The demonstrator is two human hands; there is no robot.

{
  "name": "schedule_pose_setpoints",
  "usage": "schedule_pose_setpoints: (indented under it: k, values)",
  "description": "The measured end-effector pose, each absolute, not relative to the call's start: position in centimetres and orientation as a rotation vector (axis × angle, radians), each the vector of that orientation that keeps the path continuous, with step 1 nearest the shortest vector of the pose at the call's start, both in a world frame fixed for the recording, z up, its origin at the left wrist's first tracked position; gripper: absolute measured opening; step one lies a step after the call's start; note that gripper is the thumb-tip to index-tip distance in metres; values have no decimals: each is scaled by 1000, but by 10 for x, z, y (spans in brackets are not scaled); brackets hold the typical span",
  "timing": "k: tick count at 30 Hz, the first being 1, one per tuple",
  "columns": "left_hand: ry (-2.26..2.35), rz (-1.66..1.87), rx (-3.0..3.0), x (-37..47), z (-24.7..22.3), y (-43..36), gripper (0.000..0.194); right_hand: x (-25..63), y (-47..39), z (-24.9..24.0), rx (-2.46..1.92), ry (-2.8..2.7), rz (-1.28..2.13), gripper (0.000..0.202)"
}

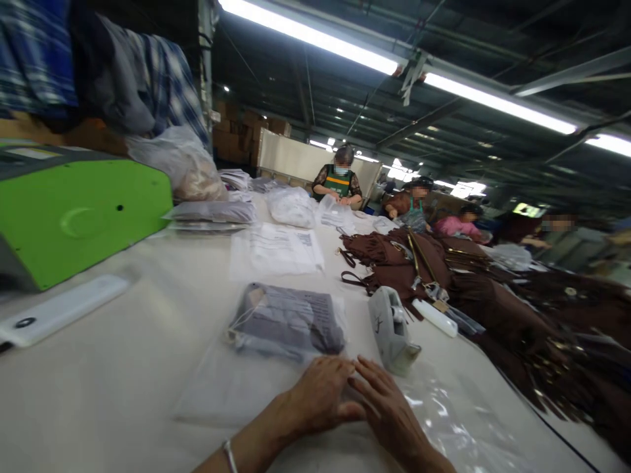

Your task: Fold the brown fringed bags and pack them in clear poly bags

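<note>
A clear plastic bag (221,387) lies on the table with a folded dark grey item (290,318) inside its far part. My left hand (323,394) rests at the bag's near right part, its fingers together and pointing forward. Beside it, my right hand (387,407) has its fingers stretched out, the tips close to the left fingertips. Whether anything is under the palms is hidden. A grey tape dispenser (392,328) stands just beyond my right hand. More clear plastic (453,420) lies to the right of that hand.
At left are a green machine (89,210) and a white flat device (69,312). Brown fringed bags (409,263) are heaped along the right side, near a white handle-like object (436,317). White packages (279,249) lie ahead. A masked person (340,180) works at the far end.
</note>
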State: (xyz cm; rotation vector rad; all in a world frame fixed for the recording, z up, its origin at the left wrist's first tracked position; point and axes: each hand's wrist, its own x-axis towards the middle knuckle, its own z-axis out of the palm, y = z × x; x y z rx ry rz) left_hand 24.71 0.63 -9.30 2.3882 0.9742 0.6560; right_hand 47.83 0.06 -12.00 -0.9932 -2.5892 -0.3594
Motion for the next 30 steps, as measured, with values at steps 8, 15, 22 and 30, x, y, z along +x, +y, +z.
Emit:
schedule_pose_setpoints:
  k: [8, 15, 22, 30]
  values:
    - [1089, 631, 2433, 242, -95, -2, 67, 488, 21, -134, -620, -2565, -235, 34]
    - [1312, 359, 2401, 174, -87, -25, 73, 478, 22, -138, -825, -2315, 386, 31]
    - [1917, 209, 2231, 52, -96, -43, 39, 462, 14, -124, -1128, -1954, 767, 31]
    - [1836, 967, 1694, 18, -93, -21, 36, 431, 23, -116, -1351, -1576, 695, 44]
